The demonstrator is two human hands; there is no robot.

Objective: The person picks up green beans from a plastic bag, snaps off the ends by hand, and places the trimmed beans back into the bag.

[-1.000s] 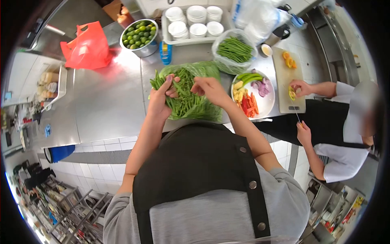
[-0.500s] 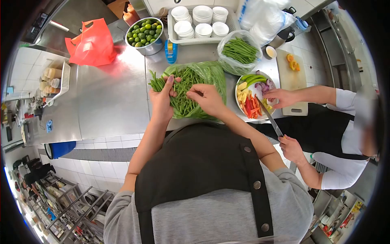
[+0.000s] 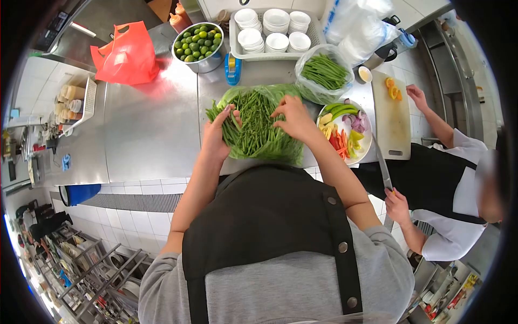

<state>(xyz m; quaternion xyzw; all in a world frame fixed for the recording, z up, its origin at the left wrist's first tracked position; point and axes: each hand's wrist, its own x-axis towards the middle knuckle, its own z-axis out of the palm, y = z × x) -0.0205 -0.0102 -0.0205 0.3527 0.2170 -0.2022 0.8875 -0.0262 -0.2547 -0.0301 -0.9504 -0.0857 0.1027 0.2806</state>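
Observation:
Cut green beans (image 3: 251, 127) fill an opened green plastic bag (image 3: 291, 147) on the steel counter in front of me. At the pile's left side, my left hand (image 3: 217, 134) is closed around a small bunch of long green beans (image 3: 212, 112), whose ends stick out past the fingers. My right hand (image 3: 295, 120) hovers at the bag's right side with fingers bent and thumb apart from them. Nothing shows in its grasp. Beyond it, a clear bag (image 3: 302, 89) holds whole long beans (image 3: 324, 73).
A plate (image 3: 367, 141) of cut vegetables stands at right, beside a cutting board (image 3: 396, 146). A co-worker there holds a knife (image 3: 382, 162). Behind are a tape dispenser (image 3: 232, 69), a bowl of limes (image 3: 198, 43), a basket (image 3: 233, 40) of white cups and a red bag (image 3: 125, 56).
My right hand has moved right, away from my left, its fingers spreading. My left hand has turned slightly, still with beans. The co-worker's free hand has left the plate and reaches past the board.

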